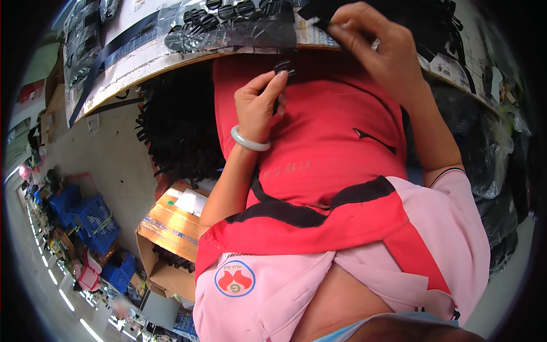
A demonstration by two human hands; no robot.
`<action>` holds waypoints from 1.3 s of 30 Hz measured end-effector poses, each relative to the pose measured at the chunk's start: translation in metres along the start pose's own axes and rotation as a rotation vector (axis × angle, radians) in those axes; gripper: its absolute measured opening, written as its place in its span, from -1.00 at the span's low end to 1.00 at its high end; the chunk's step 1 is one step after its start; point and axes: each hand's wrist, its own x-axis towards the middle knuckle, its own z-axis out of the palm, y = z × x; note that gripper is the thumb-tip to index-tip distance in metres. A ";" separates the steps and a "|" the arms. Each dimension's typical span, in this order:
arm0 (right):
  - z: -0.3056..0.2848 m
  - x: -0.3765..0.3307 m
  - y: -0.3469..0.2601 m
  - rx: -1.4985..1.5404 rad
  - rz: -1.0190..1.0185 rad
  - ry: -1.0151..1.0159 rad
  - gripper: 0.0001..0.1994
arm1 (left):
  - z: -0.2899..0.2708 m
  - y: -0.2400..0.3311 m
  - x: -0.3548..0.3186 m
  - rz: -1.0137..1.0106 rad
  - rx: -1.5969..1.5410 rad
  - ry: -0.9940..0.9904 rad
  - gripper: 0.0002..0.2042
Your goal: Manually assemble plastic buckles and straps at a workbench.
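My left hand (257, 108), with a pale bangle (250, 140) at the wrist, is closed in front of the table edge. Between its thumb and fingers sits a small black plastic buckle (285, 69). Higher and to the right, my right hand (384, 48) is slightly blurred, its thumb and fingers pinched on the end of a black webbing strap (321, 24) over the table. The two hands are apart. On the table beyond them lies a clear plastic bag (239, 33) with several black buckles (202, 20) on it.
A dark strap (114, 48) hangs over the table's (91, 94) left edge. Black straps (424, 25) are heaped at the right, and a black bundle (176, 122) hangs below the table. An open cardboard box (165, 222) stands lower left; blue crates (94, 222) lie farther off.
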 end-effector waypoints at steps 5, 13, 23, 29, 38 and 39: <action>0.043 -0.024 0.008 0.714 0.489 -0.354 -0.86 | 0.008 0.001 0.004 0.144 -0.013 -0.010 -0.86; 0.069 -0.027 0.013 1.073 0.739 -0.266 -0.82 | -0.002 -0.011 0.011 0.790 0.598 0.044 -0.85; 0.082 -0.029 0.037 1.007 0.722 -0.383 -0.74 | -0.015 -0.003 -0.002 0.049 0.009 -0.109 -0.76; 0.087 -0.040 0.029 0.768 0.285 -0.228 -0.88 | -0.013 -0.013 0.010 -0.180 -0.337 -0.076 -0.72; 0.067 -0.034 0.014 0.706 0.494 -0.320 -0.85 | 0.005 -0.007 0.004 0.106 -0.155 0.077 -0.81; 0.071 -0.037 0.017 0.720 0.503 -0.303 -0.81 | 0.004 -0.008 0.001 0.099 -0.143 0.088 -0.83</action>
